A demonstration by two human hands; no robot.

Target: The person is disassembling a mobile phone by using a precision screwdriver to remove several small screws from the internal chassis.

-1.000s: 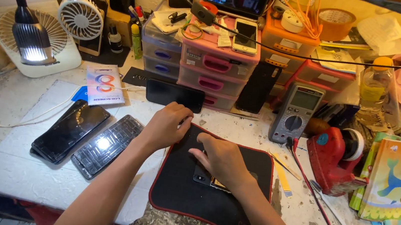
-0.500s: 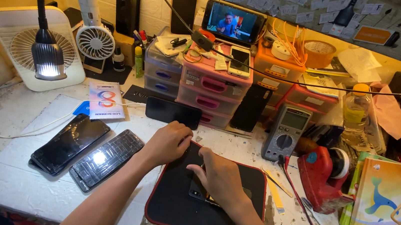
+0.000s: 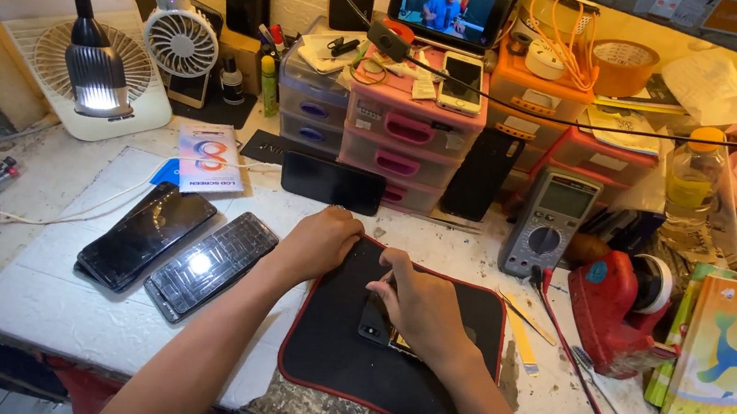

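A: Since half a second back, hardly any shift; both hands stay on the mat, view just tipped lower.

B: Hand states?

A: Left hand (image 3: 320,243) loosely curled, knuckles down at the black mat (image 3: 387,366) top-left corner, holding nothing I can see. Right hand (image 3: 420,307) pressed over the small dark phone (image 3: 374,320) mid-mat, fingertips pinching something at its top edge (probably a thin tool, too hidden to tell).

B: Handling?

A: Light, stiff, slick, likely fragile glass. Grip by the long side edges, flat on the table (image 3: 70,312).
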